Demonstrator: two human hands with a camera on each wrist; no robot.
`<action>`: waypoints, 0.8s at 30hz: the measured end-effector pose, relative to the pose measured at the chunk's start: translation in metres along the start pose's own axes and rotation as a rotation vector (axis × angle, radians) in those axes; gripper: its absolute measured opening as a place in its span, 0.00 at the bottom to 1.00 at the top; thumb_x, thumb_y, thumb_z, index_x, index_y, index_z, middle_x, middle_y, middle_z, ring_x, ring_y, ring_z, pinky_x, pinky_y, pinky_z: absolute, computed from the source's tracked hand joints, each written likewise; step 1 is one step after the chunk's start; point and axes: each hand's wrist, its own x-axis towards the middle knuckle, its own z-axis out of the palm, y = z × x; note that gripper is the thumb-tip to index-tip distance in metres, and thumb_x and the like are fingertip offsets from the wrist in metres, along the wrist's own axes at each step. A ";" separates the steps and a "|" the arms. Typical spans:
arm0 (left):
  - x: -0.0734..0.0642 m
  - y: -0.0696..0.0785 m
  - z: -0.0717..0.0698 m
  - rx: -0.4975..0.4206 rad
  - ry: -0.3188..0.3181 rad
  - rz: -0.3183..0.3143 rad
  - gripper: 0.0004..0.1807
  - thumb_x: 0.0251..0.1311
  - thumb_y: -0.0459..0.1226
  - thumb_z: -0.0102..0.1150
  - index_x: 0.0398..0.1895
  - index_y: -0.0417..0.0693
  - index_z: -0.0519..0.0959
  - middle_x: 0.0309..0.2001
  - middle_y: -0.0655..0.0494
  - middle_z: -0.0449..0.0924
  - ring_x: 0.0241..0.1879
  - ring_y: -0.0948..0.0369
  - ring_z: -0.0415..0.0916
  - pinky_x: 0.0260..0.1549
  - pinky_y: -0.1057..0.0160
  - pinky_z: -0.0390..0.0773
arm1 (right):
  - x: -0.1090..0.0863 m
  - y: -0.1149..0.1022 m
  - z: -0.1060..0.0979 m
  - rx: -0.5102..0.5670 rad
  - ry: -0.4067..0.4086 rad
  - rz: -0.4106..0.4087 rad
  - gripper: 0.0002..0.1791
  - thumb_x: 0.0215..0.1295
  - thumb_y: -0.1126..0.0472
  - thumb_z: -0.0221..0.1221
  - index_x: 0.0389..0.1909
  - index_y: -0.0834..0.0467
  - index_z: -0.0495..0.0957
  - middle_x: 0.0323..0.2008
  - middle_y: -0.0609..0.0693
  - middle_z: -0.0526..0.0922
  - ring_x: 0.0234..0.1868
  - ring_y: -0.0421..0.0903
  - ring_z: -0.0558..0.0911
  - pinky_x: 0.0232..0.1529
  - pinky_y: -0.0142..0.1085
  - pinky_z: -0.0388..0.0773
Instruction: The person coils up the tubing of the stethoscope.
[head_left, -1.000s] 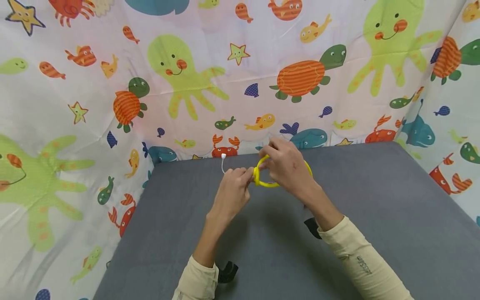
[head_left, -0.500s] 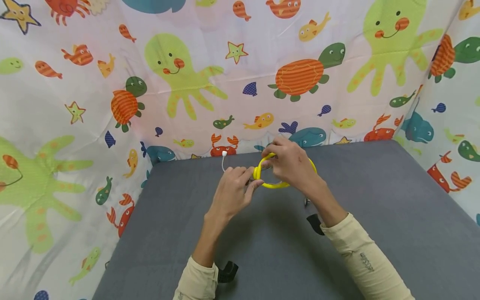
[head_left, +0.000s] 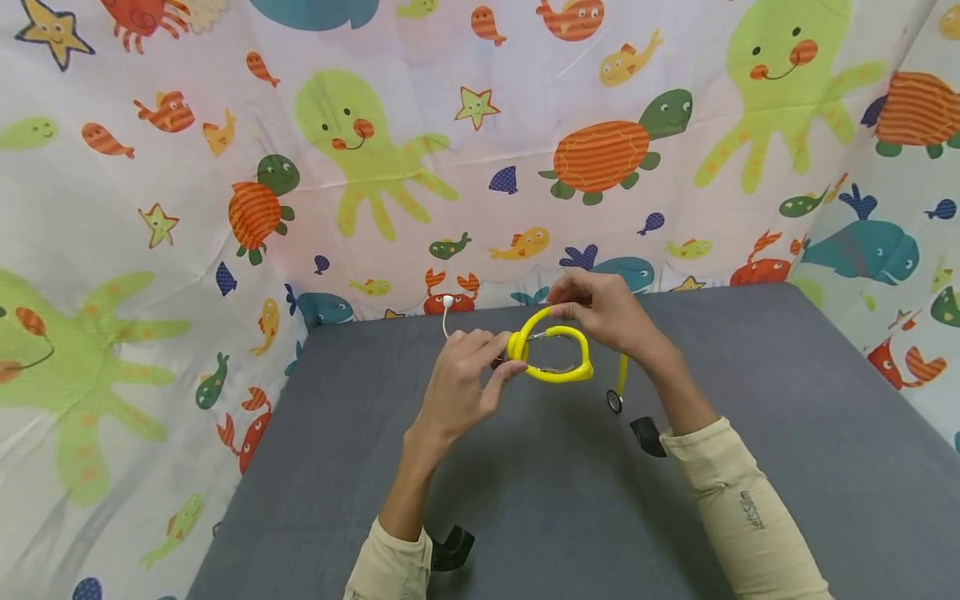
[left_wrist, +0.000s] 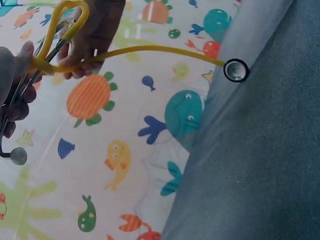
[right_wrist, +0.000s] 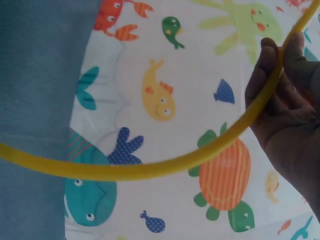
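Both hands hold a stethoscope with yellow tubing (head_left: 558, 377) in the air over the far part of the table. At the left, the left hand (head_left: 467, 383) pinches its metal ear tubes where the yellow tubing wraps round them. One white ear tip (head_left: 447, 300) sticks up beyond that hand. The right hand (head_left: 606, 310) pinches the tubing between thumb and fingers, as the right wrist view also shows at the hand (right_wrist: 290, 105). From there the free length of tubing (right_wrist: 120, 171) runs down to the round chest piece (left_wrist: 236, 70), which hangs below the right hand.
A grey cloth-covered table (head_left: 337, 467) spreads under the hands. Behind and at the sides hangs a white curtain (head_left: 420, 50) printed with sea animals. Black wrist mounts (head_left: 452, 550) jut from both sleeves.
The right hand has shifted slightly right and turned, now pinching the tubing above the loop. More of the loop and the hanging chest piece have come into sight. The left hand keeps its hold.
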 end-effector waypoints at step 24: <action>0.017 0.014 0.002 0.084 0.399 -0.388 0.19 0.66 0.46 0.69 0.45 0.37 0.87 0.29 0.47 0.85 0.29 0.52 0.79 0.35 0.58 0.61 | -0.040 -0.042 0.050 0.044 -0.068 -0.078 0.22 0.66 0.65 0.70 0.59 0.67 0.81 0.35 0.55 0.90 0.32 0.42 0.86 0.37 0.33 0.87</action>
